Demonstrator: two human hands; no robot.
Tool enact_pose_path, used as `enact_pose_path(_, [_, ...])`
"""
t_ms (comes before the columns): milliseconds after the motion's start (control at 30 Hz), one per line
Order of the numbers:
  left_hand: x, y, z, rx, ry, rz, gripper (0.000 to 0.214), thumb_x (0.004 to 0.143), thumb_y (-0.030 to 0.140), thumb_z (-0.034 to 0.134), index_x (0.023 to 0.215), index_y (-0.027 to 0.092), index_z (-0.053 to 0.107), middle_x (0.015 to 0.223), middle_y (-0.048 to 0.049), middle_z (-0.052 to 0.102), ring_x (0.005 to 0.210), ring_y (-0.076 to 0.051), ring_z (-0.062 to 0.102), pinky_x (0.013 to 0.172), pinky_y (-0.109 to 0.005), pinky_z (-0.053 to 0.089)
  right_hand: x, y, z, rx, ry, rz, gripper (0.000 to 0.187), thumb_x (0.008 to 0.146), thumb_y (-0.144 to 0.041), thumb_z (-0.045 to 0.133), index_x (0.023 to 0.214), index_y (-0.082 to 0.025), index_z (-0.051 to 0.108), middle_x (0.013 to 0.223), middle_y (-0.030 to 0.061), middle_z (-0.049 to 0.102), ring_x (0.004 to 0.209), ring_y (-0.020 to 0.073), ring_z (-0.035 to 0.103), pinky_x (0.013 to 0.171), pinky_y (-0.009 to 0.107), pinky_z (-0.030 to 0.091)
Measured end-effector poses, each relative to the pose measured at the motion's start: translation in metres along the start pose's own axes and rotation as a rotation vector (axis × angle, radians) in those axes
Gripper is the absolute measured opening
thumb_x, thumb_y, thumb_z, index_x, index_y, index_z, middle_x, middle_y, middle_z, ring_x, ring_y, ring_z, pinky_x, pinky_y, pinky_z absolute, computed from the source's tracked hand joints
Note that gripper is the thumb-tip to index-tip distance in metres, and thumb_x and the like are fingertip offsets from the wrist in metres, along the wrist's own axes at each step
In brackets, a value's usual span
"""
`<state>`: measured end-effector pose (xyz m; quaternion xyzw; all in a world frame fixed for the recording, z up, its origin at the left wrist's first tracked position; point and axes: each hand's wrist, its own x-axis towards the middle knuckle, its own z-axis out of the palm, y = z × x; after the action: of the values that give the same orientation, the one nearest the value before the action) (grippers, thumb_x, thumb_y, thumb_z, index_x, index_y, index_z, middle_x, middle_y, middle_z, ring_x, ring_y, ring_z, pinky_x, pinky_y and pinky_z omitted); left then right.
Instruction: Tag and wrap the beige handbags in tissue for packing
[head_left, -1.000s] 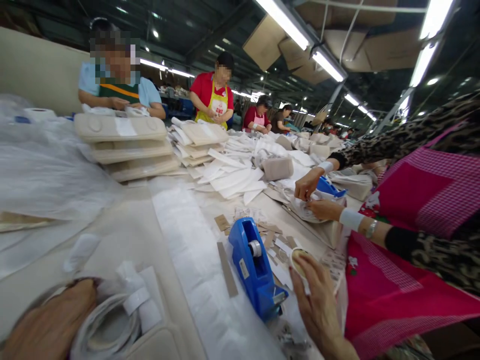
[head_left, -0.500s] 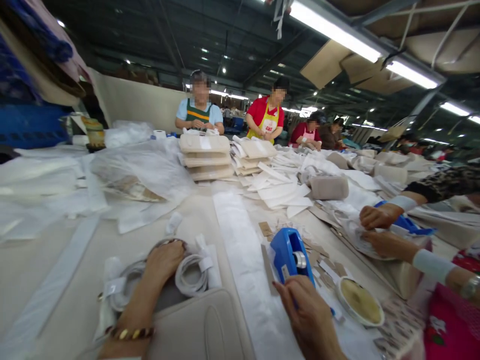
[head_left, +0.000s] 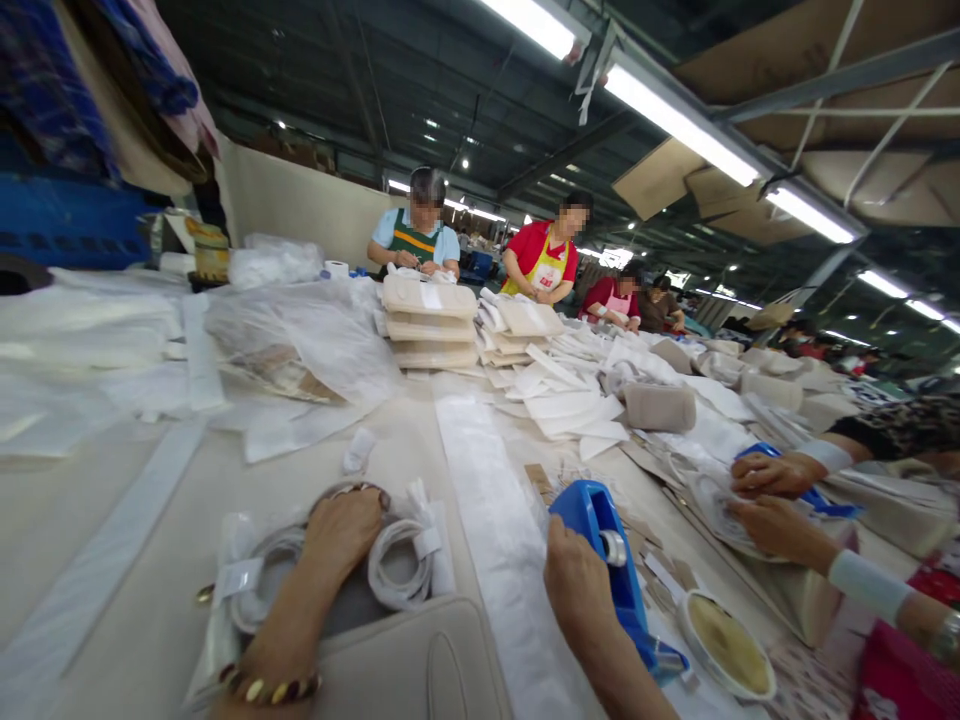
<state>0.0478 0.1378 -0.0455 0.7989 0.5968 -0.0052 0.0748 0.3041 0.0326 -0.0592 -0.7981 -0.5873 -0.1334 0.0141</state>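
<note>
A beige handbag (head_left: 405, 660) lies at the lower middle with its mouth towards the far side. Reaching across that mouth, my left hand (head_left: 345, 530), with a beaded bracelet at the wrist, has its fingers curled over the far rim. Coiled pale straps (head_left: 401, 563), bound with white wrap, sit on either side of this hand. My right hand (head_left: 576, 580) is closed against the left side of a blue tape dispenser (head_left: 600, 530), which holds a small roll. Its fingertips are turned away, so what they grip is hidden.
A white strip (head_left: 487, 530) runs between my hands. Right of the dispenser are a bowl of yellowish paste (head_left: 727, 643) and cardboard bits. A co-worker's hands (head_left: 776, 500) work at the right. Stacked beige pieces (head_left: 431, 325) and plastic sheeting (head_left: 300, 335) lie farther back.
My right hand has moved forward and left, from the dispenser's near end to its left side. My left hand stays at the bag's rim. The view has tilted slightly.
</note>
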Motion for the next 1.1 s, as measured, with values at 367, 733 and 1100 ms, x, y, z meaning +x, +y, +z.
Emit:
enact_pose_path(367, [0.002,-0.002,0.006,-0.093,0.024,-0.007,0.034,0.084,0.008,0.035,0.093,0.012,0.067,0.094,-0.0147,0.07,0.094,-0.023,0.065,0.08,-0.033,0.047,0.014,-0.051,0.012,0.119,0.099,-0.33,0.035,0.09,-0.027,0.048,0.123,-0.019,0.057,0.138,0.0117,0.048,0.129,0.0283,0.041,0.104,0.047,0.032])
enact_pose_path(733, [0.002,-0.002,0.003,-0.132,0.005,-0.012,0.032,0.083,0.006,0.037,0.094,0.011,0.067,0.094,-0.0165,0.069,0.095,-0.025,0.064,0.08,-0.035,0.048,0.006,-0.055,0.066,0.194,0.23,-0.58,0.033,0.087,-0.026,0.051,0.119,-0.03,0.059,0.137,0.0072,0.05,0.132,0.0273,0.036,0.108,0.053,0.021])
enact_pose_path(1100, [0.001,-0.007,0.004,-0.136,0.04,0.039,0.019,0.09,0.03,0.055,0.09,0.012,0.063,0.093,-0.0042,0.066,0.087,-0.017,0.064,0.082,-0.039,0.052,0.004,-0.062,0.071,0.2,0.079,-0.587,0.039,0.088,-0.017,0.046,0.123,-0.028,0.057,0.134,0.0065,0.053,0.131,0.0271,0.038,0.108,0.052,0.022])
